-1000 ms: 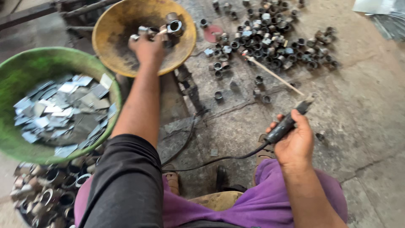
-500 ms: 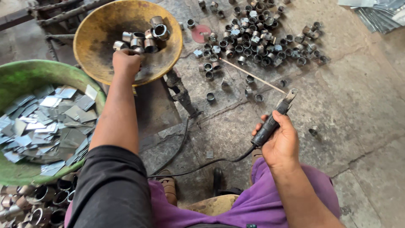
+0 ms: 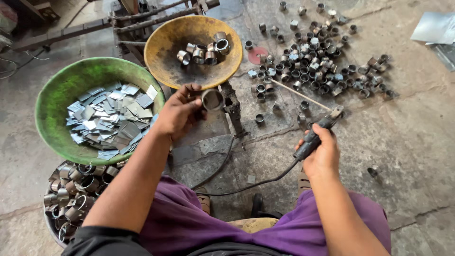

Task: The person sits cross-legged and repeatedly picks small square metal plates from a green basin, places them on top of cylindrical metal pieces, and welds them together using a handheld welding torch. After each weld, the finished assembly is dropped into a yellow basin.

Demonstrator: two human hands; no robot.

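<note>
My left hand (image 3: 177,111) pinches a short metal ring (image 3: 212,99) just below the yellow bowl (image 3: 163,59). Right of that bowl, my right hand (image 3: 322,154) is wrapped tight around the welding holder (image 3: 315,135), its rod (image 3: 298,95) pointing toward the bowl.

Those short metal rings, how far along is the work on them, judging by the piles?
Looks done: a handful of short metal rings lie in the yellow bowl. In hand: the left hand holds one ring, and the right hand has its grip on a black-handled electrode holder. Seemingly left: a large scatter of rings on the concrete floor.
</note>
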